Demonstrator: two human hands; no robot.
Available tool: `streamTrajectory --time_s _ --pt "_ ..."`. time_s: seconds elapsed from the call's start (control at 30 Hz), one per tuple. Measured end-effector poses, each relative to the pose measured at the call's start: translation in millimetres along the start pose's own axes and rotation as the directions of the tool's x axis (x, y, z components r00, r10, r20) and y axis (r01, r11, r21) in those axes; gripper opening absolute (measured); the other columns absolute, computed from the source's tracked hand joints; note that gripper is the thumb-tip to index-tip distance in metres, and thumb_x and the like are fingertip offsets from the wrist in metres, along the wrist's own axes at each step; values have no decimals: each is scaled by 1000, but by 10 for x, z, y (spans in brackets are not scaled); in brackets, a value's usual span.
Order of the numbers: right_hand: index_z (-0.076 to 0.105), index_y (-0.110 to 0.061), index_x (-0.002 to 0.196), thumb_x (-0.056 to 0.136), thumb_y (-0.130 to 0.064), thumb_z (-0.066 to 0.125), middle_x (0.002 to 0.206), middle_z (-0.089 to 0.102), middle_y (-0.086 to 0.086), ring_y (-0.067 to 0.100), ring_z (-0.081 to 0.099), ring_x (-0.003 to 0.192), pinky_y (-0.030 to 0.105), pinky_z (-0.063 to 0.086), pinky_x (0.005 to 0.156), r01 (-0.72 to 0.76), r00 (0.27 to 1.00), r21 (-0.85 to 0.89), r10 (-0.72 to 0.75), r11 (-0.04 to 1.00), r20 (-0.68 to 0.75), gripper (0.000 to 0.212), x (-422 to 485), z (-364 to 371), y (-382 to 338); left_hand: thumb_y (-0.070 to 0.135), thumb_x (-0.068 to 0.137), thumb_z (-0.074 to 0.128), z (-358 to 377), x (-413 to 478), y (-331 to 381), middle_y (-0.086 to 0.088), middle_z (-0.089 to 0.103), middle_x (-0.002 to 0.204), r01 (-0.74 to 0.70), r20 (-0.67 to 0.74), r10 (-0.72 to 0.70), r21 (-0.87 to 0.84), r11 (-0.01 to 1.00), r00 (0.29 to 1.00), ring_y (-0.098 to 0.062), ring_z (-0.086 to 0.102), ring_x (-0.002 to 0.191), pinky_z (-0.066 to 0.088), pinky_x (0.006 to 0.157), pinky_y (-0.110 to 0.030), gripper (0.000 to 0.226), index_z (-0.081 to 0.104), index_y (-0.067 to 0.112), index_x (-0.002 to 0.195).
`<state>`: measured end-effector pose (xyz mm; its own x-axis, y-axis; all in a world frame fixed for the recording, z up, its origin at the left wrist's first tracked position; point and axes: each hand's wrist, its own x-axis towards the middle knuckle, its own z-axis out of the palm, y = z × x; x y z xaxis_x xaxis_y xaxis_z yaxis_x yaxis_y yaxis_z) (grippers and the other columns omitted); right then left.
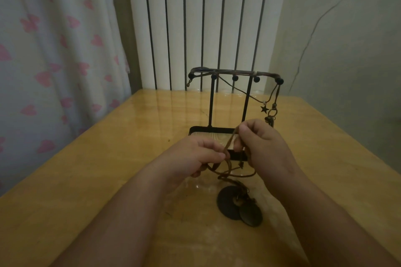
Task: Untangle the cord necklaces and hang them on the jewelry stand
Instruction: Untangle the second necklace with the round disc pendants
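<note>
A black wire jewelry stand [211,102] rises from a tray base on the wooden table. Two cord necklaces hang from its top bar; one carries a star charm [264,109], the other a metal pendant [271,117] at the right end. My left hand [196,155] and my right hand [263,143] both pinch a brown cord necklace [235,174] just in front of the stand's base. The cord loops down between my hands to two dark round disc pendants [237,206] lying on the table.
The wooden table [108,169] has a glossy top. A tiny bead [169,140] lies left of the stand. A heart-patterned curtain [54,60] hangs at the left, a white radiator [206,17] stands behind the table, a cracked wall at the right.
</note>
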<state>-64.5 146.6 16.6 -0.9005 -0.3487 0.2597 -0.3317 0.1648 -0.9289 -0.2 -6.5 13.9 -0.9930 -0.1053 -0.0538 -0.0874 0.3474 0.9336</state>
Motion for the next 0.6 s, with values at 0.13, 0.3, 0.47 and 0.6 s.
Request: streamTrajectory --time_s 0.13,0.3,0.47,0.6 --pt "62 -18 100 101 -25 49 92 63 4 12 62 77 12 46 49 -64 998 104 66 992 -9 15 -15 -33 -43 30 95 55 36 -6 15 1 67 90 -3 -102 4 6 1000 995 -16 50 75 41 67 -31 20 73 27 88" --pt "66 -21 90 97 -32 55 90 66 -2 13 63 87 22 52 62 -28 999 -71 30 997 29 17 -11 -55 -18 32 93 54 24 30 3 -2 64 82 -51 -282 14 -124 991 959 -14 45 66 36 59 -29 23 70 25 79" --pt "63 -19 94 103 -32 43 73 54 -3 12 50 66 25 43 56 -67 987 183 92 981 -131 25 15 -59 -31 28 100 49 6 36 28 8 43 55 -21 -257 -46 -254 967 965 -9 37 53 31 49 -24 22 69 23 108" --pt "61 -20 90 105 -32 41 62 46 -5 9 39 54 25 33 48 -51 958 423 165 905 -237 28 29 -112 -59 19 98 55 17 33 17 1 54 67 72 -260 -91 -80 994 961 -15 48 62 39 56 -28 16 71 19 102"
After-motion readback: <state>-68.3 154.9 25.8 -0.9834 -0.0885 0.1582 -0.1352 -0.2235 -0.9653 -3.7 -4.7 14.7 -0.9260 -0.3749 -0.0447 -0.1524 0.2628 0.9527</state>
